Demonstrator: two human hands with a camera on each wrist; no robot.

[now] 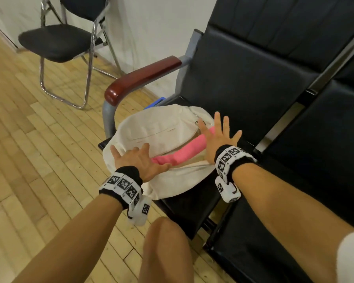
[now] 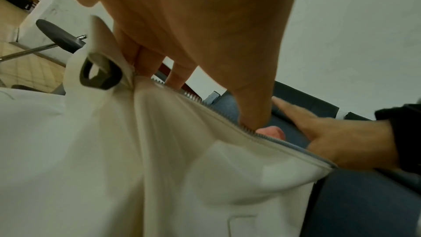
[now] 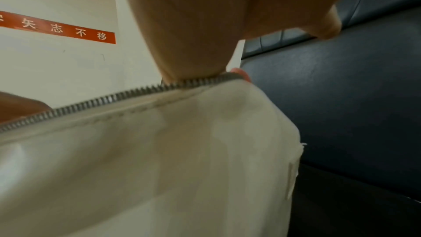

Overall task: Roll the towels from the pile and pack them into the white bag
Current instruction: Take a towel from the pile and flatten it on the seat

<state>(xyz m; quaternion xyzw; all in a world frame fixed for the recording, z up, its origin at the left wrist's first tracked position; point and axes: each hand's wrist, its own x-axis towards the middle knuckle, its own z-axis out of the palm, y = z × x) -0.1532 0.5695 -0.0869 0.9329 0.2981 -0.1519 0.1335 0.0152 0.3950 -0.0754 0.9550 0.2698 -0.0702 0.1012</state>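
Wood-plank floor, white wall, row of black padded seats (image 1: pixel 243 82) with a red-brown armrest (image 1: pixel 143 77) at the left end; a black folding chair (image 1: pixel 61 39) stands further off by the wall.

White bag (image 1: pixel 151 127) lies on the front half of the end seat, near its left edge by the armrest, zipper mouth wide and facing up. One rolled pink towel (image 1: pixel 184 150) lies lengthwise in the mouth, still partly above the zipper line (image 3: pixel 109 99). No towel pile visible in any view.

Left hand (image 1: pixel 139 160): fingers spread and fairly straight, on the bag's left end and the towel's near end. Left wrist view shows fingertips at the zipper edge near the dark strap ring (image 2: pixel 100 75); whether any finger hooks the edge, cannot tell. Right hand (image 1: pixel 217 135): flat, fingers splayed, pressing the towel's far end. Neither grips anything.

Handling, my read:
- Towel: light, soft, compressible. Roll will loosen if picked by one end. Hold it around the middle or press along its length with flat palms.
- Bag: thin limp canvas, no structure, the mouth collapses on its own. Hold the zipper edge to keep it open.
- Zipper teeth are metal and may snag terry loops, so push down, don't drag across.
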